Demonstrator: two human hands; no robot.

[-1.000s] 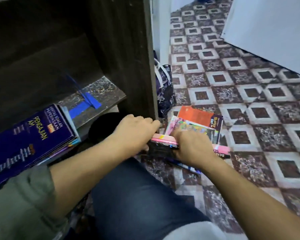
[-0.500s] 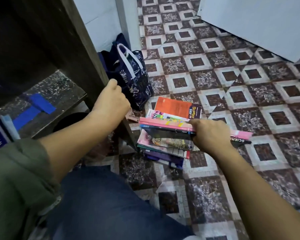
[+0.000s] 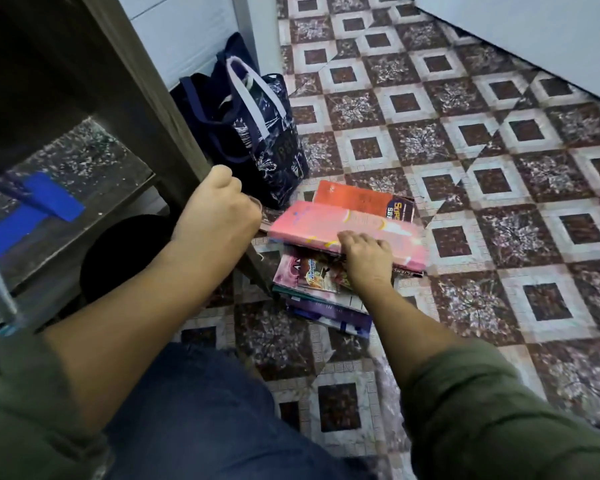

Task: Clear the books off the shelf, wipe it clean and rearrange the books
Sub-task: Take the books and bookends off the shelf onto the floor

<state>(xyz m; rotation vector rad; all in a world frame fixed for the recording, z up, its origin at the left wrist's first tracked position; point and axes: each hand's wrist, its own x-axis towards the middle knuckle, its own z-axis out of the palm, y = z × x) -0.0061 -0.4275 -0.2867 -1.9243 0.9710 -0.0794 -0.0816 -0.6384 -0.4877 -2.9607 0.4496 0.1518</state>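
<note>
Since half a second ago the pink book (image 3: 312, 226) has been tipped up off the stack, so its cover now faces the camera where only its edge showed before, while the left hand (image 3: 219, 209) has stayed at the shelf (image 3: 146, 98). The right hand (image 3: 366, 258) holds the pink book by its near edge: the fingers (image 3: 355, 239) lie curled over the cover, and the thumb is hidden underneath. The book sits tilted, its far side touching the orange book (image 3: 354, 199) behind it. Both belong to the pile of books (image 3: 323, 296), which lies on the tiled floor (image 3: 465, 168) just to the right of the shelf's side panel, near its foot; the lower books are fanned out unevenly. The left hand is balled up against the front edge of that side panel, its fingers out of sight, so I cannot tell whether they clasp the wood or merely rest there. On the board (image 3: 94, 150) inside the shelf is a cross of blue tape (image 3: 45, 199). A dark blue bag (image 3: 257, 140) with pale handles stands upright behind the shelf's side panel, just beyond the pile. A knee in blue jeans (image 3: 205, 410) fills the foreground, in front of the shelf.
</note>
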